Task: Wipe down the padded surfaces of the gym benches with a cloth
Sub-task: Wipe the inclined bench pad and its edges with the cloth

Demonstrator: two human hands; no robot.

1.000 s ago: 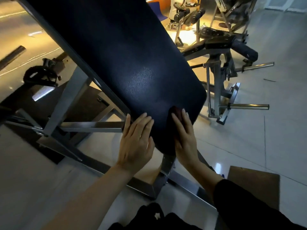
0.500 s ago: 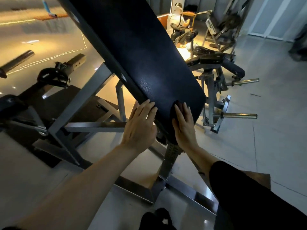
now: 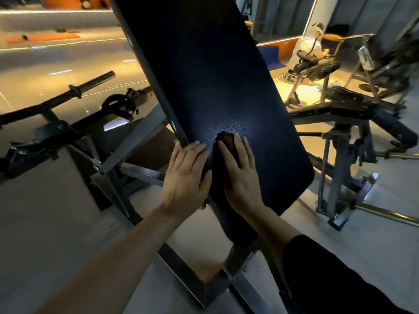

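Observation:
A dark navy padded bench back (image 3: 217, 71) slopes up and away from me on a grey steel frame (image 3: 136, 137). My right hand (image 3: 241, 175) lies flat on the lower part of the pad, fingers straight, pressing a dark red cloth (image 3: 226, 138) whose edge shows past my fingertips. My left hand (image 3: 184, 175) rests flat beside it on the pad's left edge, fingers straight. Most of the cloth is hidden under my right palm.
A black barbell (image 3: 74, 91) and rack parts lie to the left. Another machine with a black pad (image 3: 349, 98) and chrome pegs (image 3: 385, 215) stands to the right. A person sits at equipment in the far right background (image 3: 310, 46). The floor is pale tile.
Both hands have moved up the pad from its lower end, the right one sliding the cloth with it. The view has shifted closer and more upward.

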